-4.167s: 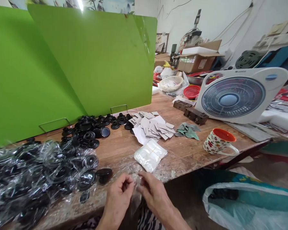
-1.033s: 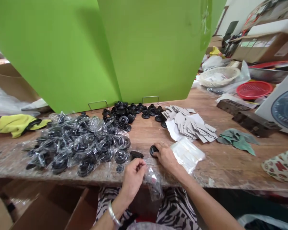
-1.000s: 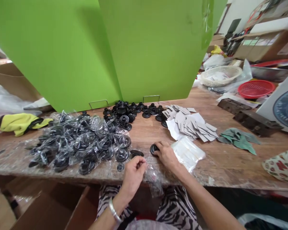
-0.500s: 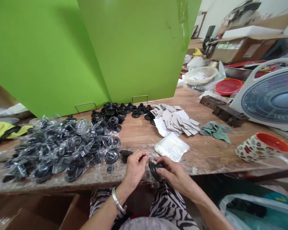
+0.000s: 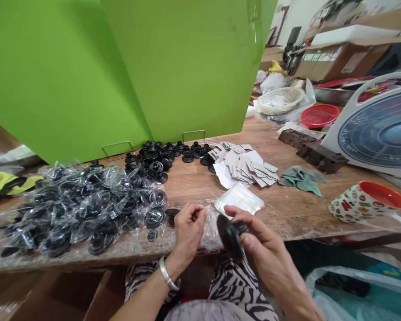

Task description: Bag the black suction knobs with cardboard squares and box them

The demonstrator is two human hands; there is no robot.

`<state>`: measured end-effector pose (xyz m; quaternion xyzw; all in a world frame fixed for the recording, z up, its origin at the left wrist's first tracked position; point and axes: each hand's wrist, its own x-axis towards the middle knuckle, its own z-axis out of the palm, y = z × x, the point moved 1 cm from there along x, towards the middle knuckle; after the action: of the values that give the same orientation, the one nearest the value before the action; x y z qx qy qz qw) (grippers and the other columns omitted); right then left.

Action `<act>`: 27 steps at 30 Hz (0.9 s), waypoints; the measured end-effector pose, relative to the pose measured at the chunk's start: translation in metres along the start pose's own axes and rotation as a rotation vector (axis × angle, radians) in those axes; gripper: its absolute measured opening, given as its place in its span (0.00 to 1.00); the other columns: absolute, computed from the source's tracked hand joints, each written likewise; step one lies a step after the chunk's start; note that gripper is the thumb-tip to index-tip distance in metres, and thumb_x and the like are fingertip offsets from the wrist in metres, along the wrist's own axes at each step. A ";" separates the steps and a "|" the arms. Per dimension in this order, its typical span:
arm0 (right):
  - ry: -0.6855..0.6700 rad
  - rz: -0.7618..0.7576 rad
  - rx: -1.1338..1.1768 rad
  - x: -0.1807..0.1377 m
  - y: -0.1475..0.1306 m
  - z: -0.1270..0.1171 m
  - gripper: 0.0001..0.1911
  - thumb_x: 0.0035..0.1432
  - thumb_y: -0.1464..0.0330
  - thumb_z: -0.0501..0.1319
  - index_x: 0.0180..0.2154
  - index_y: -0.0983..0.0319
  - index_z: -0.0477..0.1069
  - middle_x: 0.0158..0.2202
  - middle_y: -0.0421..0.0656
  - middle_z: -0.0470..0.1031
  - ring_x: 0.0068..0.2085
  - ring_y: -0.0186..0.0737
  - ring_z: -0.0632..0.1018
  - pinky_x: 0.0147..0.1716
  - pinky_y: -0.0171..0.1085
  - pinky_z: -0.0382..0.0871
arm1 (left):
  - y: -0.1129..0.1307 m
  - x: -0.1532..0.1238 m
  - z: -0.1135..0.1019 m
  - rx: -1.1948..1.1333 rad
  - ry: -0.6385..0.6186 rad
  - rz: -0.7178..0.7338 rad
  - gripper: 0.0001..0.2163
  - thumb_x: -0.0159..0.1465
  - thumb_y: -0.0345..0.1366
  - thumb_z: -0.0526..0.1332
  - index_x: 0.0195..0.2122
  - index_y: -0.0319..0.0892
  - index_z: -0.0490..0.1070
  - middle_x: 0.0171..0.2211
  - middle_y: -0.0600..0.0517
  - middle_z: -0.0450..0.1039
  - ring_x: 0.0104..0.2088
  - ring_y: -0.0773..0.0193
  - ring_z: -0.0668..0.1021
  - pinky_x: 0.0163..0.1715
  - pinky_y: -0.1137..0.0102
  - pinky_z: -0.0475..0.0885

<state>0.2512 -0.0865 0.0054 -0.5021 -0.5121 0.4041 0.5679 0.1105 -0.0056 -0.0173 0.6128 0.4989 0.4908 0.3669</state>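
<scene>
My right hand (image 5: 267, 249) grips a black disc-shaped knob (image 5: 230, 236) by its narrower stem, with the wide disc tilted toward my left hand. The fingers of my left hand (image 5: 190, 229) are pinched together at the edge of a thin clear plastic bag (image 5: 212, 225), which shows between the hands. Behind my left hand another black knob (image 5: 171, 216) lies on the table. Just beyond my right hand is a stack of clear plastic bags (image 5: 242, 200).
Bagged black knobs (image 5: 96, 205) heap up at left; loose ones (image 5: 153, 156) lie by the green panel (image 5: 187, 67). Grey card pieces (image 5: 247, 165), a green cloth (image 5: 302, 178), a patterned mug (image 5: 350, 205), metal blocks (image 5: 321, 156) and a fan (image 5: 381, 129) stand to the right.
My right hand has moved right and nearer to me with the black knob, away from my left hand. The knob's disc has turned, and the clear bag shows more between the hands.
</scene>
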 end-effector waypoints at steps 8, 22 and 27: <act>-0.051 0.086 -0.307 -0.001 0.031 0.016 0.14 0.55 0.59 0.54 0.41 0.59 0.64 0.44 0.47 0.73 0.42 0.43 0.75 0.39 0.40 0.69 | -0.007 -0.004 0.006 -0.286 -0.235 -0.371 0.08 0.49 0.38 0.61 0.21 0.38 0.70 0.13 0.59 0.61 0.13 0.75 0.61 0.12 0.78 0.57; 0.088 -0.007 -0.177 -0.011 0.012 -0.008 0.14 0.53 0.55 0.57 0.38 0.56 0.70 0.48 0.47 0.71 0.49 0.46 0.71 0.46 0.42 0.67 | -0.002 -0.005 -0.001 -0.154 -0.066 -0.276 0.06 0.49 0.35 0.60 0.21 0.38 0.70 0.13 0.60 0.60 0.14 0.76 0.60 0.12 0.80 0.55; -0.122 -0.069 -0.324 -0.019 0.005 0.004 0.15 0.51 0.54 0.58 0.37 0.55 0.72 0.59 0.45 0.57 0.58 0.50 0.61 0.53 0.45 0.60 | 0.003 -0.009 0.005 -0.202 -0.143 -0.234 0.05 0.50 0.35 0.61 0.21 0.38 0.71 0.15 0.58 0.65 0.17 0.74 0.64 0.17 0.78 0.60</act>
<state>0.2451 -0.1033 -0.0030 -0.5436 -0.6210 0.3262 0.4609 0.1156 -0.0145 -0.0182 0.5440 0.4877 0.4473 0.5159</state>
